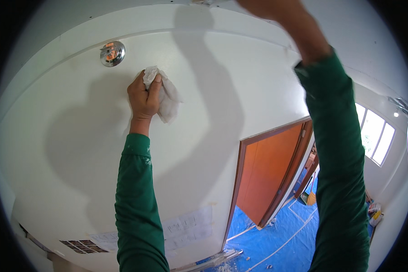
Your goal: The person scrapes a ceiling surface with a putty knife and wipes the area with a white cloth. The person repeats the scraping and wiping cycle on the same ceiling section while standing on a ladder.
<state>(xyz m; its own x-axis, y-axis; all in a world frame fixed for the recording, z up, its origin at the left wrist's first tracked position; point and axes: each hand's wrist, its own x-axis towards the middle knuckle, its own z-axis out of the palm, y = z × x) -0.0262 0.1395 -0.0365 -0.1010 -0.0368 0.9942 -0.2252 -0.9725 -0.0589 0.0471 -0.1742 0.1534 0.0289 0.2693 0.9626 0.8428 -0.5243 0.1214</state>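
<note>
My left hand (143, 100) is closed around a crumpled, thin whitish cloth (168, 103), which hangs down against the white wall (204, 149). Just up and left of that hand, a round chrome fixture (113, 54) is mounted on the wall. Overhead, my right hand (269, 8) reaches up toward the ceiling, and the top edge of the picture cuts off its fingers. A small pale fitting (203, 2) is partly visible at the ceiling, left of the right hand.
An orange-brown door (269, 167) stands in a brown frame to the lower right. Blue plastic sheeting (276, 247) covers the floor. Paper sheets (188, 229) are taped low on the wall. A broom (311, 198) and several containers (375, 213) lie beyond; a window (375, 133) is at right.
</note>
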